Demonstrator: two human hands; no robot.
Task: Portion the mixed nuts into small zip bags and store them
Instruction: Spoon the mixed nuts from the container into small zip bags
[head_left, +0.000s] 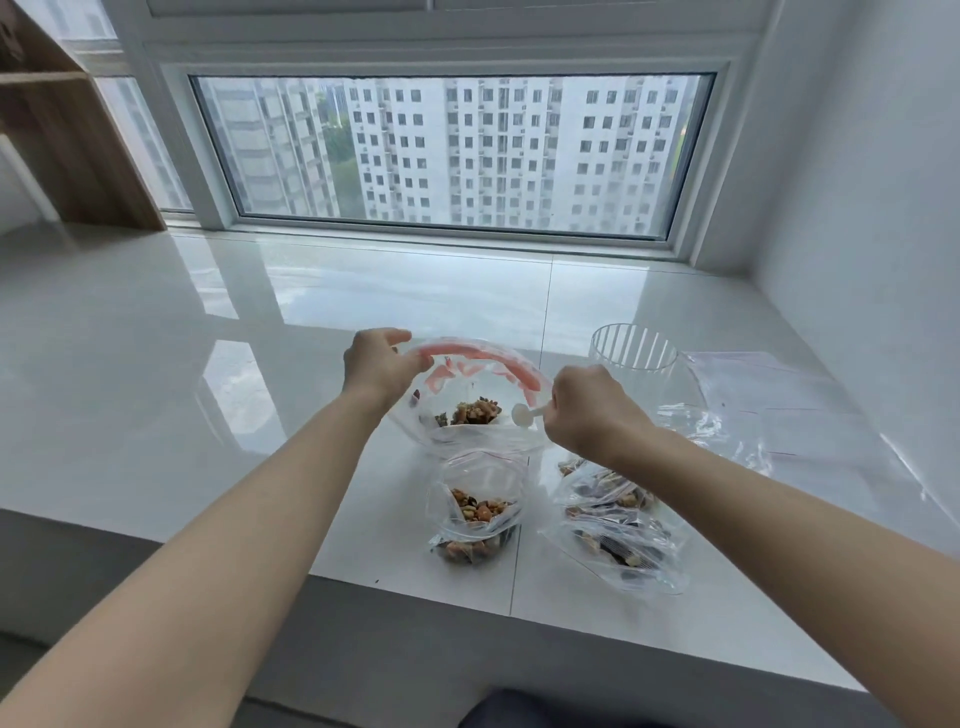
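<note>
Left hand (378, 365) pinches the big bag's (467, 431) red rim open; right hand (589, 408) grips a white scoop (523, 414) at its mouth. Small filled bags (475, 519) sit near the ledge's (156, 364) front edge, with bare ledge to the left.

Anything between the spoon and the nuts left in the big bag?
Nothing visible. The left hand holds the big bag open by its pink rim, and the white spoon in the right hand is already inside the mouth, just right of the nuts.
</note>
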